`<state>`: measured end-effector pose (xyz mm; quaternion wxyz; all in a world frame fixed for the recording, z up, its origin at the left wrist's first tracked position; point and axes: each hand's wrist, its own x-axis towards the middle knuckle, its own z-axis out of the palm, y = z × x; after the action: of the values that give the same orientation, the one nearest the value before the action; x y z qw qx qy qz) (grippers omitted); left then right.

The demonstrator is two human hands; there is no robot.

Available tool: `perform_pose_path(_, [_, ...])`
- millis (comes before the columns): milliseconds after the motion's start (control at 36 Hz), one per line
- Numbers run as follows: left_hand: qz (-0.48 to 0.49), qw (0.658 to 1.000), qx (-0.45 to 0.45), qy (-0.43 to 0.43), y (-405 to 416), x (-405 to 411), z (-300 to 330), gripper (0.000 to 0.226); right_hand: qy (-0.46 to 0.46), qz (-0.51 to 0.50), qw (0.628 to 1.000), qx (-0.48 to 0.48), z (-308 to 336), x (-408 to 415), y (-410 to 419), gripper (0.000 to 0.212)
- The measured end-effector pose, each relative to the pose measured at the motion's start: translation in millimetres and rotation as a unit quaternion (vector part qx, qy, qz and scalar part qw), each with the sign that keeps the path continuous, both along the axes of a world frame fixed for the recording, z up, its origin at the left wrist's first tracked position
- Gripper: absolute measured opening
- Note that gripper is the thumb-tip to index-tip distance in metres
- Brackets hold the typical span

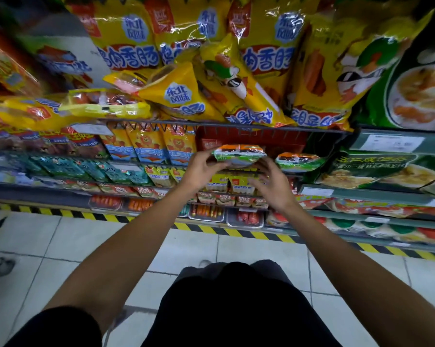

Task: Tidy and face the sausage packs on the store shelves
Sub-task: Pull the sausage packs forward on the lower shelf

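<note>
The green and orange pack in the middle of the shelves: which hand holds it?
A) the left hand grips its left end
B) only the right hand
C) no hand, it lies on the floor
A: the left hand grips the left end of the green and orange pack, while the right hand is spread open just below its right end.

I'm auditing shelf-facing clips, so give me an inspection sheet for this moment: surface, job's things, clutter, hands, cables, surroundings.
Surface: wire shelf above; tiered shelves below.
Job's things: green-and-orange pack held at mid shelf; matching pack lies to its right.
Clutter: yellow sausage bags toppled on the wire shelf; those behind stand upright.
Hands: left hand grips the held pack's left end; right hand spread at its right end, grip unclear.
Cables: nothing seen.
Surroundings: white tiled floor; yellow-black hazard stripe along the shelf base.
</note>
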<state>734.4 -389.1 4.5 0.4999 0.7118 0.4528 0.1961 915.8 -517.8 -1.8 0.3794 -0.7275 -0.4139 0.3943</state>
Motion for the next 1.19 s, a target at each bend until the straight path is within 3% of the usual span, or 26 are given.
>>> perform_pose_path(222, [-0.011, 1.0, -0.001, -0.025, 28, -27, 8, 0.035, -0.062, 0.018, 0.998, 0.01, 7, -18, 32, 0.07])
perform_pose_path(417, [-0.043, 0.997, 0.026, -0.064, 36, -32, 6, 0.035, -0.082, -0.026, 0.996, 0.032, 1, -27, 50, 0.058])
perform_pose_path(528, [-0.055, 0.996, -0.001, -0.072, 35, -47, 1, 0.021, -0.074, -0.016, 0.997, 0.011, -8, -32, 44, 0.07])
perform_pose_path(639, [0.011, 0.992, -0.05, -0.112, 32, -70, -7, 0.007, -0.002, -0.044, 0.999, 0.003, -18, -33, 29, 0.079])
perform_pose_path(750, [0.061, 0.954, -0.173, -0.236, 22, -86, -3, 0.026, 0.063, -0.013, 0.997, 0.044, -24, -38, 13, 0.071])
perform_pose_path(889, [0.092, 0.909, -0.274, -0.301, 5, -103, -9, 0.039, 0.132, -0.026, 0.988, 0.08, -24, -45, 6, 0.04])
perform_pose_path(1028, [0.115, 0.841, -0.387, -0.359, -11, -113, -25, 0.038, 0.252, -0.117, 0.956, 0.097, -23, -58, 9, 0.046])
perform_pose_path(1083, [0.099, 0.855, -0.396, -0.321, -12, -119, -30, 0.043, 0.258, -0.128, 0.951, 0.114, -19, -63, 13, 0.044])
perform_pose_path(1194, [0.003, 0.949, -0.299, -0.095, -12, -134, -38, 0.029, 0.173, -0.113, 0.965, 0.159, -8, -65, 21, 0.037])
